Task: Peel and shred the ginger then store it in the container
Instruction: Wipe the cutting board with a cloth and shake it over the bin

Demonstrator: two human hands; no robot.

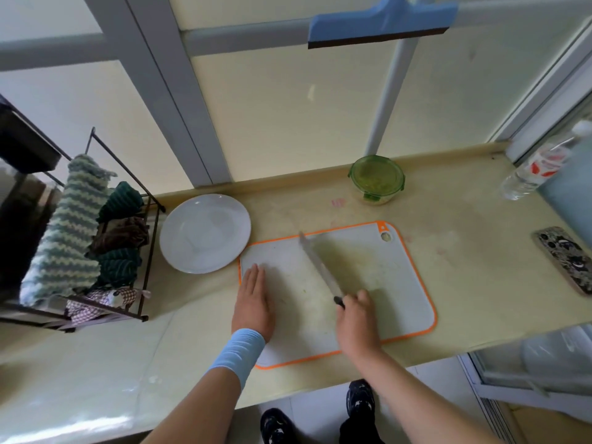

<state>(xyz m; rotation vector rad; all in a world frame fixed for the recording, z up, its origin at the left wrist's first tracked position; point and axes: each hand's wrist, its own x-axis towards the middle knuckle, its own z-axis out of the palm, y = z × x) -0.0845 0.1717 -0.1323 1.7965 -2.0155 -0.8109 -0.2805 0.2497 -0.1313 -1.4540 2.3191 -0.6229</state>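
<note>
Left hand (254,299) flat on cutting board (400,283), fingers pressed together; right hand (358,322) fingers curled round knife (317,267) handle; lidded container (376,179) behind board.

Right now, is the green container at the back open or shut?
Shut. The container has its green lid on, with a clip down at the front.

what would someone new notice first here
The orange-rimmed cutting board at centre, with the left hand flat on it and the right hand gripping a knife over it. Behind it stands a green-lidded container, and a white plate lies to the board's left.
</note>
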